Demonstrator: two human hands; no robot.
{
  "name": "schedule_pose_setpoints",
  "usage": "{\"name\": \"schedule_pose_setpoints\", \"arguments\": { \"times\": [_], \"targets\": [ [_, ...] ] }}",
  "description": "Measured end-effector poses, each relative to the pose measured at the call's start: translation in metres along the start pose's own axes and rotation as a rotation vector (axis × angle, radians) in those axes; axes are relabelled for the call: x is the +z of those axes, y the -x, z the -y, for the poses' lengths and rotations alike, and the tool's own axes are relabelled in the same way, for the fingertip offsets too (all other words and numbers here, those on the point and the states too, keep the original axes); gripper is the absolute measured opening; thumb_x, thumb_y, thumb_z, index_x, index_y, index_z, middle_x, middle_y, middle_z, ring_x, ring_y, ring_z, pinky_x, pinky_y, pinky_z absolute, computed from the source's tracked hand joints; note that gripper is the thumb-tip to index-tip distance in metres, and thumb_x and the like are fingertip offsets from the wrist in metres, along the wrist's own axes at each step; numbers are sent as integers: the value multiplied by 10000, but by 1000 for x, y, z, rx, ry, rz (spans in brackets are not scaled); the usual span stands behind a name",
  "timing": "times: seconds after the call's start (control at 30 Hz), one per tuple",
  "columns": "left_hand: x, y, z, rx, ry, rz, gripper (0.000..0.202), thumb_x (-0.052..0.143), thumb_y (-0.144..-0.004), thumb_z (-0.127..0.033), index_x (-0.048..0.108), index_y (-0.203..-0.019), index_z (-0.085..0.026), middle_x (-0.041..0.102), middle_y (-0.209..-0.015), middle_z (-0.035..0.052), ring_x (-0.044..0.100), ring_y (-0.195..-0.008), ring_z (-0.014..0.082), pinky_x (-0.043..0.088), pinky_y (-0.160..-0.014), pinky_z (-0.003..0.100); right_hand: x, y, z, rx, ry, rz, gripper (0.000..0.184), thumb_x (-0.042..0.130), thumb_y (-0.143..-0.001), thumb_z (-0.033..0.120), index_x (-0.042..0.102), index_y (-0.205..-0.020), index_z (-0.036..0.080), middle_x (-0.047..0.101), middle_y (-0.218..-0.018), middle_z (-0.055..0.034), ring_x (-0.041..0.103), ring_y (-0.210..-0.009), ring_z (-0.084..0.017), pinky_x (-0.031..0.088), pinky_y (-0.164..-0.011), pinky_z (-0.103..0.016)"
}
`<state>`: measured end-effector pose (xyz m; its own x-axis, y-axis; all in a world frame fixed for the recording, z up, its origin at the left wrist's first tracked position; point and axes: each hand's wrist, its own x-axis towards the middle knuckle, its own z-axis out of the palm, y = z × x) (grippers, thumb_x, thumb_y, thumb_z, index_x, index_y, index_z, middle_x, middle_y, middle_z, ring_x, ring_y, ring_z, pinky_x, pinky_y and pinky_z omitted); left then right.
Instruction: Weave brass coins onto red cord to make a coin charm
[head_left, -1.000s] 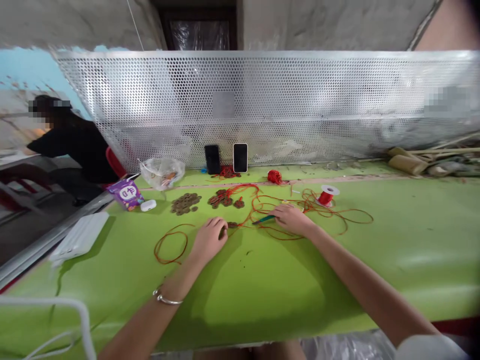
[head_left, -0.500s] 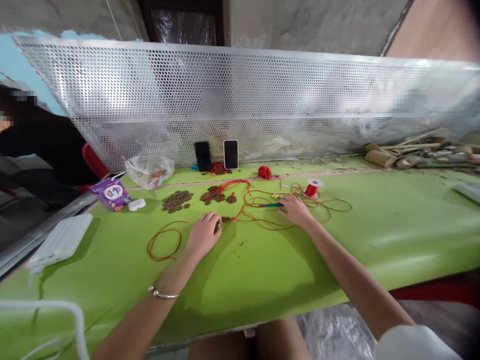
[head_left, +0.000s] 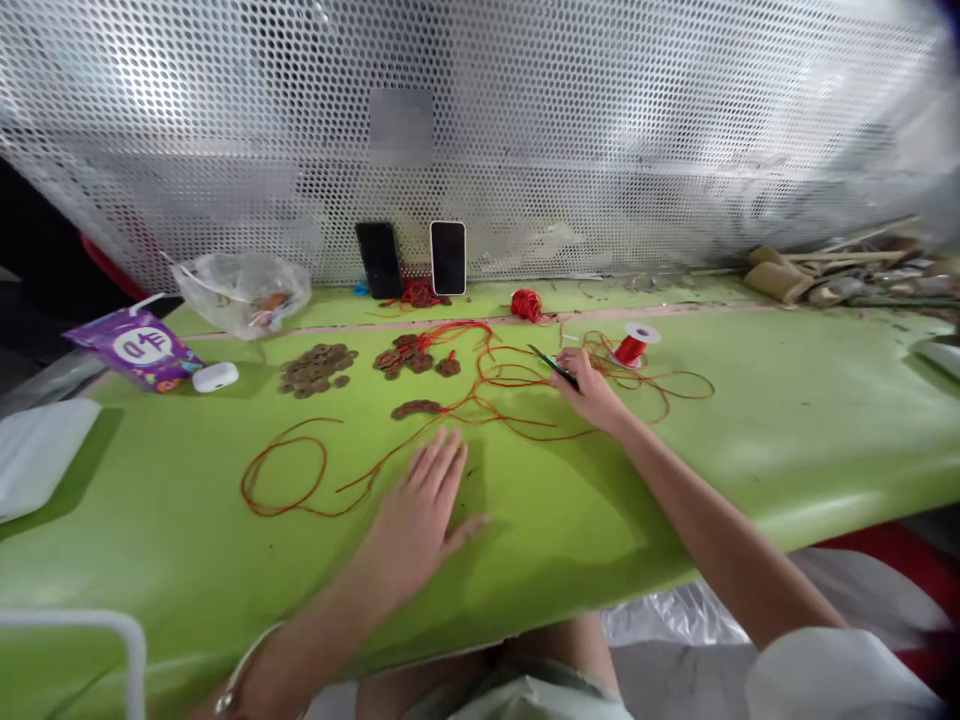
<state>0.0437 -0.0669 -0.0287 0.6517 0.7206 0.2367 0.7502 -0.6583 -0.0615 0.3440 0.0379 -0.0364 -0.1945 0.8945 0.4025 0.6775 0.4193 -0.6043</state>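
Observation:
My left hand is open, fingers stretched, over the green tabletop, holding nothing. Just beyond its fingertips lies a short row of brown coin-like discs, threaded on red cord. My right hand is closed around a slim dark-green tool whose narrow end points up and left; I cannot tell its exact kind. Loose red cord winds across the table beside that hand. A coiled loop of cord rests left of my left hand. Corded discs and a pile of loose discs lie farther back.
A red thread spool stands right of my right hand. A red cord ball and two phones are near the perforated metal screen. To the left are a purple packet, a white case and a plastic bag.
My left hand has left the row of discs, moved toward me and spread its fingers. The green tool in my right hand has tilted from nearly level to slanted. The view has dipped.

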Motion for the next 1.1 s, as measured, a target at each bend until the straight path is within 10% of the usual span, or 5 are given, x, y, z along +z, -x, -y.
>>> {"name": "schedule_pose_setpoints", "arguments": {
  "times": [0.47,0.63,0.8,0.93,1.1],
  "targets": [
    [-1,-33,-24,23,204,261,809,252,-901,-612,278,-1416,11,206,-1494,227,173,-1394,313,239,-1135,463,-1,-2,10,309,-724,79,278,495,-788,383,509,-983,186,574,-874,-25,579,-530,-99,455,-490,-240],
    [-19,-49,-61,371,676,413,756,367,-906,-553,237,-1438,-32,180,-1512,190,145,-1404,289,205,-1148,432,0,-5,12,373,-932,52,358,605,-700,333,558,-1027,195,615,-930,-42,614,-612,-119,474,-541,-241],
    [-26,-46,-64,539,1028,321,481,378,-961,-349,359,-1401,-156,322,-1501,32,277,-1375,106,243,-1129,232,11,-3,21,307,-901,92,297,706,-744,324,585,-987,203,609,-837,-14,592,-609,-104,447,-544,-221],
    [-10,-41,-61,372,851,194,397,366,-952,-329,489,-1295,-171,484,-1403,25,389,-1318,166,294,-1116,322,15,6,39,221,-868,146,311,609,-851,393,539,-660,158,448,-521,41,407,-433,-61,319,-412,-183],
    [15,-29,-78,623,517,-152,278,408,-927,-212,614,-1108,-163,581,-1298,27,501,-1213,206,326,-1079,352,14,24,78,278,-939,488,249,575,-879,397,578,-852,149,585,-638,-5,533,-486,-85,411,-431,-182]
  ]
}}
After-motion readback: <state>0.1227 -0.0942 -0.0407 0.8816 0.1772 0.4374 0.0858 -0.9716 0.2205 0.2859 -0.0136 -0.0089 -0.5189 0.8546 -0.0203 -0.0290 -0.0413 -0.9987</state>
